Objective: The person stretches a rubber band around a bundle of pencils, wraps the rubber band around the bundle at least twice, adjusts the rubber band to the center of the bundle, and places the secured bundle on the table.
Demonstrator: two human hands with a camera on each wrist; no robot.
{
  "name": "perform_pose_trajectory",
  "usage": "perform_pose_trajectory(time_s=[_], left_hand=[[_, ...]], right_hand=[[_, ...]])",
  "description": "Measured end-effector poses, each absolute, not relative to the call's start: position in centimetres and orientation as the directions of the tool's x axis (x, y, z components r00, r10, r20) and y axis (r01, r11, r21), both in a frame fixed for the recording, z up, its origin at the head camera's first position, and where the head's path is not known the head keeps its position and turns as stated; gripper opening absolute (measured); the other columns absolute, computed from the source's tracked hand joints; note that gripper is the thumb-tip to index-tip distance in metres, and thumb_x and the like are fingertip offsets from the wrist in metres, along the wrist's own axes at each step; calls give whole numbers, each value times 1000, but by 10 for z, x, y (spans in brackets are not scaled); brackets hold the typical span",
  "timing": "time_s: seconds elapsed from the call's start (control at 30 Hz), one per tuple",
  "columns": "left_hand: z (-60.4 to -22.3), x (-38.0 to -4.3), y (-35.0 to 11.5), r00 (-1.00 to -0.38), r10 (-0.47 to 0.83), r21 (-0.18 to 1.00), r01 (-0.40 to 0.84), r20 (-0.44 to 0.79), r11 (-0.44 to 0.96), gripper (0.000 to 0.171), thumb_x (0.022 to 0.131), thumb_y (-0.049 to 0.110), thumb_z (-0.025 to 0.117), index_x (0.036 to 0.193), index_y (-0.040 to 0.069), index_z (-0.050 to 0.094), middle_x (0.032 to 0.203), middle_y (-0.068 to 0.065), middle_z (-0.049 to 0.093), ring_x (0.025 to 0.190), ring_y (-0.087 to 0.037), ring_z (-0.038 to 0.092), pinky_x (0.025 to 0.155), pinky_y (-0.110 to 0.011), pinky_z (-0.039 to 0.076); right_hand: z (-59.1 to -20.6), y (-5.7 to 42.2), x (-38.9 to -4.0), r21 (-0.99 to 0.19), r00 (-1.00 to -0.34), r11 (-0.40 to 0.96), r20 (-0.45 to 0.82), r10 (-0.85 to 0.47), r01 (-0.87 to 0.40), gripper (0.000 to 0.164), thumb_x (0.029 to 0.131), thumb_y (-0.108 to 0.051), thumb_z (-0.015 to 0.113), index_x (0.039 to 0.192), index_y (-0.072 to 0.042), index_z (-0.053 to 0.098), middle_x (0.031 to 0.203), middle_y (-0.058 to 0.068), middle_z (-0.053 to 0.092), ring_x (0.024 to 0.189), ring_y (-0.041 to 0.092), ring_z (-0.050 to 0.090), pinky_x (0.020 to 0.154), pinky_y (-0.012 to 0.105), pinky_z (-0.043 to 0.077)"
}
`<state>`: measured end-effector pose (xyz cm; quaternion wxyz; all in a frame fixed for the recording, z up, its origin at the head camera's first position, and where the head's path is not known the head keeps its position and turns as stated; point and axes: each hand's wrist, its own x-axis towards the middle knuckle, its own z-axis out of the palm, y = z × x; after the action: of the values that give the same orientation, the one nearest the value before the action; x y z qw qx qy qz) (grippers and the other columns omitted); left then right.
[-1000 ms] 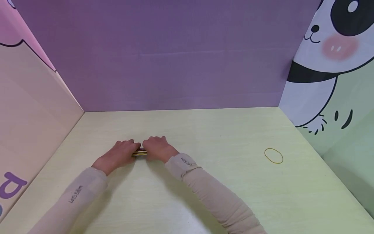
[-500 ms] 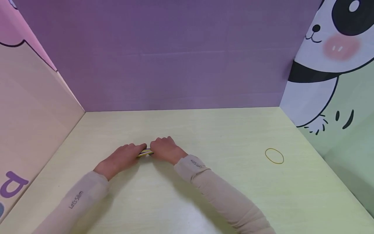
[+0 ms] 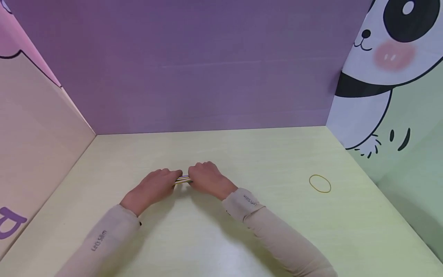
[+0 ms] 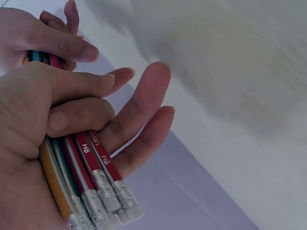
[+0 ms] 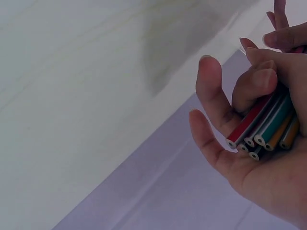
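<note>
A bundle of several pencils (image 3: 182,179) is held between my two hands, lying roughly crosswise, its middle showing in the narrow gap between them. My left hand (image 3: 155,189) grips the end with the white erasers (image 4: 112,204) and metal ferrules; red pencils marked HB, a green one and a yellow-orange one show there. At the other end, my right hand (image 3: 209,179) curls round the pencils (image 5: 273,122), whose flat unsharpened tips face out of the palm. Some fingers of each hand stick out away from the bundle. A yellow rubber band (image 3: 320,183) lies apart on the right.
The pale wooden table (image 3: 221,238) reaches back to a purple panel (image 3: 214,69). Side panels stand left (image 3: 38,134) and right (image 3: 408,165), the right one printed with a panda. Both forearms wear light sleeves.
Both hands have shifted to the right with the pencil bundle, staying close together. The bundle tilted briefly and is now nearly level again. The rubber band stays in its place on the table.
</note>
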<state>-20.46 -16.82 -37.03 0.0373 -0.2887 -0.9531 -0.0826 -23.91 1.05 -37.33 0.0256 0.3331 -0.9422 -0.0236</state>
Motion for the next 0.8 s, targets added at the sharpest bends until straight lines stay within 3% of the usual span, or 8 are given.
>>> perform_pose_trajectory(time_s=[0.27,0.4,0.53,0.7,0.8], left_hand=[[-364,-199,-140,-812,559,175,582,169,794,22,83,-10,59,80,11,53,56,2,40,52,-12,33,48,-24,28],[-361,-194,-129,-780,598,230,626,185,745,19,83,-10,61,89,8,59,57,5,42,51,-10,35,49,-23,32],[-353,-189,-117,-777,609,349,622,160,701,22,87,-7,61,100,11,62,55,8,47,49,-9,42,53,-24,38],[-341,-182,-98,-800,595,614,509,78,603,17,99,2,53,102,17,60,58,2,53,49,-13,63,55,-28,41],[-335,-177,-87,-801,595,704,456,58,545,16,101,4,52,105,15,62,76,-2,60,52,-19,67,54,-29,43]], right_hand=[[-351,47,-227,13,-769,773,90,-633,-634,35,89,-23,71,62,-18,49,54,-9,36,51,8,35,51,24,32],[-337,71,-217,-234,-752,723,63,-656,-650,18,89,-30,75,87,-16,64,65,-12,54,58,7,49,58,22,42],[-319,99,-210,-542,-747,607,59,-662,-581,45,86,-32,79,124,-19,59,95,-11,67,83,5,62,76,26,52],[-297,128,-201,-733,-740,407,191,-645,-545,60,83,-31,81,136,-27,53,122,-11,61,107,5,61,92,30,51],[-288,136,-198,-812,-721,240,286,-632,-532,51,91,-32,72,137,-22,53,130,-5,59,113,12,62,94,34,52]])
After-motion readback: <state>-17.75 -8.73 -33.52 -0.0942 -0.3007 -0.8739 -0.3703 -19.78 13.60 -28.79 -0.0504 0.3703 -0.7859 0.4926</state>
